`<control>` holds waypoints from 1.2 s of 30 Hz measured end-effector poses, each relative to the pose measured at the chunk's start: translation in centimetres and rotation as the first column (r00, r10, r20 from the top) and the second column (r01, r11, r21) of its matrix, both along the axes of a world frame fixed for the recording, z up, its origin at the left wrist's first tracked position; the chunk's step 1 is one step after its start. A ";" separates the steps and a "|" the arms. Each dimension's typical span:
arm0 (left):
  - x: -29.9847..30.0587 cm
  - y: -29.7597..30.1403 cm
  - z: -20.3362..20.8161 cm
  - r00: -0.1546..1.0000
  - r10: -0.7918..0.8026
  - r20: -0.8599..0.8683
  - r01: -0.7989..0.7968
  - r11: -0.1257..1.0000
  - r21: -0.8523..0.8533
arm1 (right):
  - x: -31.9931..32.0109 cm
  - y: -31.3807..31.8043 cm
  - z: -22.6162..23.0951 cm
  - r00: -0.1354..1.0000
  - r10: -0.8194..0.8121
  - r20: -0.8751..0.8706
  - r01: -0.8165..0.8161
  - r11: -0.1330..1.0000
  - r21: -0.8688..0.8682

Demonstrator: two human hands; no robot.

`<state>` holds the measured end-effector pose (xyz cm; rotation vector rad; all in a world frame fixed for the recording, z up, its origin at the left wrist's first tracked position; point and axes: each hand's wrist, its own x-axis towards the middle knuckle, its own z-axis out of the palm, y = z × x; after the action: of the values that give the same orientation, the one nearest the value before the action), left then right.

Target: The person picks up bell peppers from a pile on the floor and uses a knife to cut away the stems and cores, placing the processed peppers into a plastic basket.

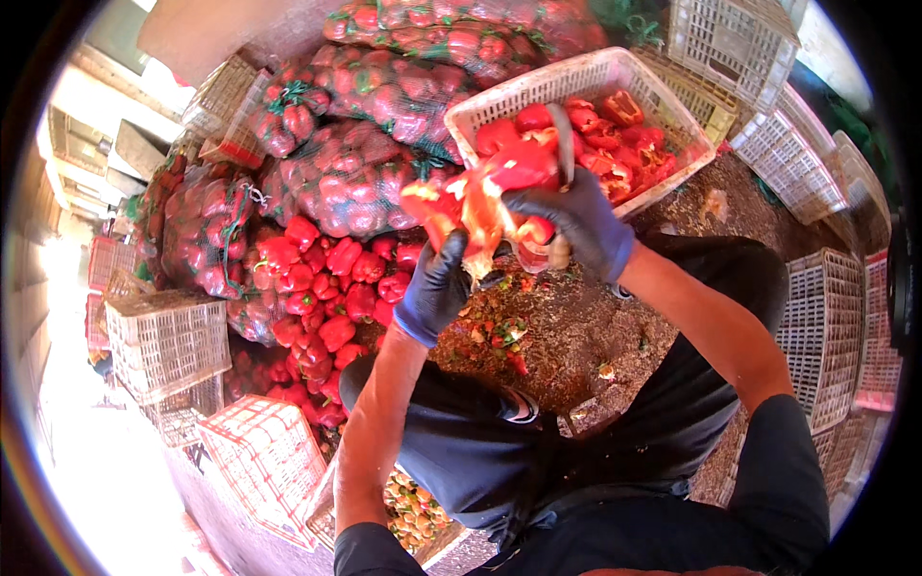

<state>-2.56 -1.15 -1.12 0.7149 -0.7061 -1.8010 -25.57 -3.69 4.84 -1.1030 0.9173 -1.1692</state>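
A torn-open red bell pepper (514, 170) is held up between my two hands, its pale inside showing. My left hand (434, 296), in a dark glove with a blue cuff, is closed on the pepper's lower left side. My right hand (588, 223), gloved the same way, is closed around a knife whose grey blade (563, 144) points upward beside the pepper. The knife's handle is hidden in the glove. Just beyond my hands stands a pale plastic crate (663, 91) with opened red peppers (629, 144) in it.
Loose whole red peppers (336, 274) lie heaped at the left, below stacked net sacks of peppers (331, 173). Crates (168, 341) stand at the left, and another crate (818, 331) at the right. Seeds and scraps (567, 336) cover the floor between my legs.
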 end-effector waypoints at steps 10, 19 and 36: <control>5.1 -3.7 -1.2 0.184 0.592 0.784 0.035 0.793 -0.608 | -0.9 0.2 0.2 0.952 0.187 -0.241 -0.137 0.968 0.208; -1.0 -4.8 3.9 0.799 -0.026 0.600 0.006 0.999 0.035 | -9.6 -8.1 2.0 0.384 -0.660 -0.646 0.118 0.729 -0.675; 22.7 17.9 7.0 0.478 0.067 0.876 -0.255 0.965 0.065 | -6.5 -5.5 4.0 0.668 -0.283 -0.688 0.064 0.944 -0.325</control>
<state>20.11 16.78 5.87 1.8430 -1.0726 -1.2265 -32.10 -9.20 8.83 -1.8156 1.5389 -1.0218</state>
